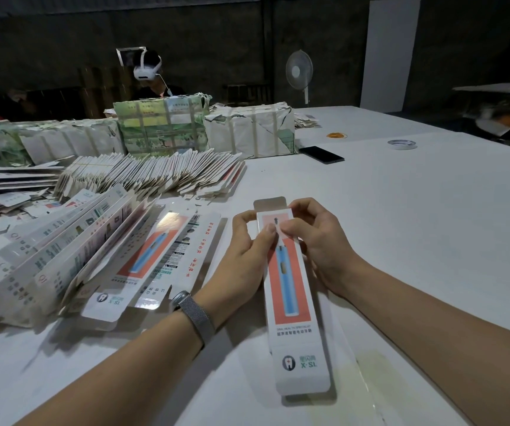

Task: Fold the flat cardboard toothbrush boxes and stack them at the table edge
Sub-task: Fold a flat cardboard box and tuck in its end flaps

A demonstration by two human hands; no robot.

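A long white toothbrush box (293, 305) with a red panel and a blue toothbrush picture is held above the white table (401, 241), its far end flap standing open. My left hand (247, 250) pinches the box's far end from the left, thumb on the printed face. My right hand (315, 238) grips the same end from the right, thumb on top. Flat unfolded boxes (161, 259) lie just left of my hands. A fanned row of flat boxes (155, 173) lies farther back.
Wrapped bundles (161, 127) line the far side, with a person in a headset behind them. A black phone (321, 154), a tape roll (402, 144) and rubber bands (336, 135) lie at the right rear. A fan (299, 70) stands beyond the table.
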